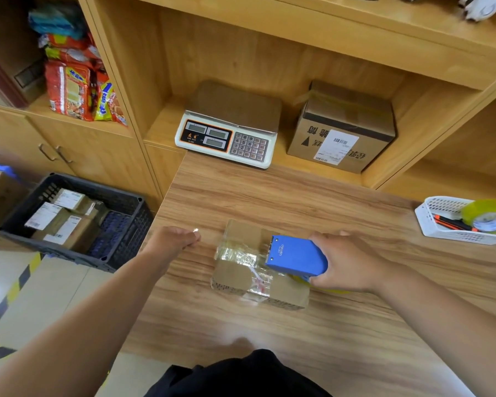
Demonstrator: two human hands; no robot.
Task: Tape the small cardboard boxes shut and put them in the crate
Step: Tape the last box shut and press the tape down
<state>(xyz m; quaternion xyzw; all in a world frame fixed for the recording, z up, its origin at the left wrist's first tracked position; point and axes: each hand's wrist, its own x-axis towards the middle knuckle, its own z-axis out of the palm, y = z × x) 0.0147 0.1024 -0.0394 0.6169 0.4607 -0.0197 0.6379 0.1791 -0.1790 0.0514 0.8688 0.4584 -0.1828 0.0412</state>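
- Lying flat near the middle of the table [269, 196], the small cardboard box [232, 275] is sitting between the two hands, and shiny clear tape is crossing its top.
- The right hand [347, 262] is wrapping its fingers round the blue tape dispenser [295, 257], which is resting on the right part of the box top. A yellowish roll is showing under it.
- The left hand [172, 239] is hovering to the left of the box, apart from it. Its fingers are curling in and pinching a small shiny bit, which I am judging to be the free tape end [195, 230]; it is too small to be sure.
- The box is looking light and rather stiff, but its thin walls are probably bending under a hard squeeze. The taped strip is likely being slippery, so I am thinking the best hold is on two opposite side walls, on bare cardboard.
- The black crate [132, 230] is standing on the floor, to the left of the table and lower. It is holding several brown boxes with white labels [60, 222], mostly in its left part, and something dark blue is showing in its right part.
- The white basket [441, 204] at the right edge of the table is holding a yellowish tape roll [487, 217] and an orange-and-black tool [453, 224].
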